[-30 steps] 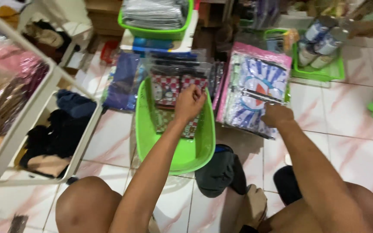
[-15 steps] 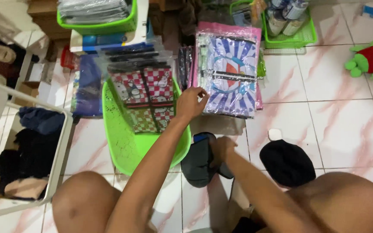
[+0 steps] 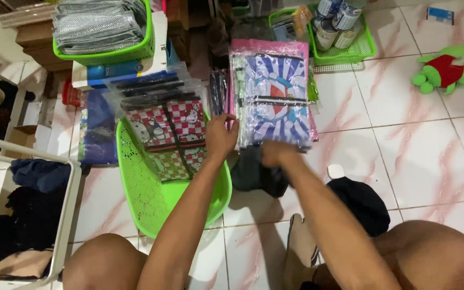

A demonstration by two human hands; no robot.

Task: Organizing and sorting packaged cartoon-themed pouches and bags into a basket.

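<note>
The left hand (image 3: 220,134) pinches the right edge of a checked packet (image 3: 168,129) standing in the green basket (image 3: 146,193). The right hand (image 3: 277,153), blurred, grips a dark cloth (image 3: 253,174) on the floor, near the blue striped packets (image 3: 272,96).

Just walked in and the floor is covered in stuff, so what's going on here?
A person sits on the tiled floor. Their left hand rests on red-checked plastic-wrapped packets leaning in a green basket. Their right hand, blurred, grips a dark cloth item just below a blue-and-white striped packet stack.
</note>
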